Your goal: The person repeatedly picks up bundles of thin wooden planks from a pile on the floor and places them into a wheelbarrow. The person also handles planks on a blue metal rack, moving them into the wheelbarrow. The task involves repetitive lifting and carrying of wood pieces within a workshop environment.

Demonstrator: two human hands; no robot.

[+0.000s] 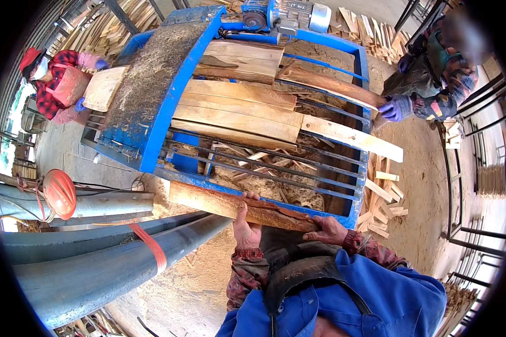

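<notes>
A long wooden board [208,203] with a rough bark edge lies across in front of me, along the near side of a blue machine frame [250,194]. My left hand [246,224] grips the board near its middle, thumb up against its face. Around its right end my right hand [327,230] is closed. Beyond, on the machine's bars, rest several sawn boards [236,112], and a narrow plank [351,136] sticks out to the right. At the far right a gloved co-worker holds a bark-edged board [331,85].
Another person at the left holds a wide board [105,90] by the sawdust-covered machine top [152,73]. Large grey pipes [123,255] run at lower left, near an orange hard hat [59,194]. Wood offcuts [382,196] lie right of the frame, and a motor [289,16] sits behind.
</notes>
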